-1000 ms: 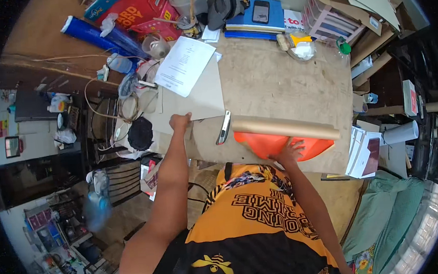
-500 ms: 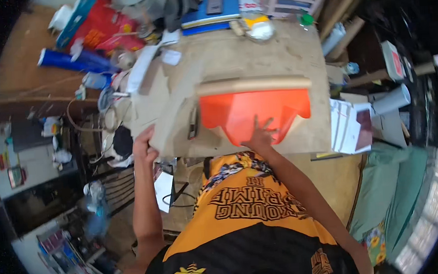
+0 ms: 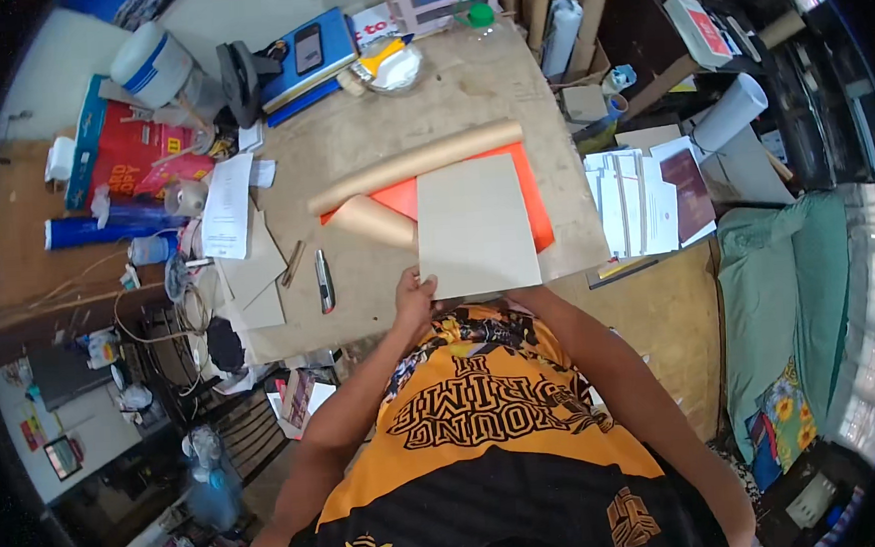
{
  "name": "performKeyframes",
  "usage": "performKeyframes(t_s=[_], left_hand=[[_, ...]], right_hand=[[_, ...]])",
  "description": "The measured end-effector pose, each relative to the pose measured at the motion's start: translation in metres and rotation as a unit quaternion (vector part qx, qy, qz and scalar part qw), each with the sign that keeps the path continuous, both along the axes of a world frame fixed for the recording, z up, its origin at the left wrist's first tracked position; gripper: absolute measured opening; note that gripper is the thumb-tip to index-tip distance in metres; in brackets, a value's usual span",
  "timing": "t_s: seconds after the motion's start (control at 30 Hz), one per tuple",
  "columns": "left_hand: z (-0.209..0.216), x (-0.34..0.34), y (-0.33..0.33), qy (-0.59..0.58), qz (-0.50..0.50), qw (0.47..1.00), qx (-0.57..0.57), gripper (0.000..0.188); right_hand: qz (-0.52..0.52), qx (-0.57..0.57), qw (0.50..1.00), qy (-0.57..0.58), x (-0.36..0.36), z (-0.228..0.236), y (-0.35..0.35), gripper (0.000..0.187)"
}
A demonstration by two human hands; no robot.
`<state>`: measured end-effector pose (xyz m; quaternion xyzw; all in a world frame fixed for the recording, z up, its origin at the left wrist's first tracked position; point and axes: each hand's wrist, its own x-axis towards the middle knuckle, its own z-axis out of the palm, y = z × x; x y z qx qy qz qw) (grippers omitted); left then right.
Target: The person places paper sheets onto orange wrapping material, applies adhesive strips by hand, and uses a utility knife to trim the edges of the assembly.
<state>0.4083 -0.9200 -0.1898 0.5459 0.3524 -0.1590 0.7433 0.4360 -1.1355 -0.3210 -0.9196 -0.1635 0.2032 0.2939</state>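
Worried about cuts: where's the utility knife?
In the head view, the utility knife lies on the table, left of the left hand, right of brown strips.

board [image 3: 477,226]: grey | sheet [image 3: 398,195]: orange-red | roll [image 3: 419,163]: tan | shirt [image 3: 513,449]: orange, black | cloth [image 3: 788,407]: sunflower print

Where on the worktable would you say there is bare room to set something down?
The widest bare patch of the worktable lies between the brown roll and the round container and green-capped bottle. A smaller one lies between the utility knife and left hand. The left side is crowded with papers and cables.
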Motion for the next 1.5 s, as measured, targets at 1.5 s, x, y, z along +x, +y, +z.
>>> performKeyframes(t_s=[1.5], left_hand=[[-0.088, 0.06, -0.035, 0.054, -0.396, 0.77, 0.498, 0.049]], right_hand=[[-0.063, 0.071, 0.974, -0.204, -0.009, 0.042, -0.099, 0.038]])
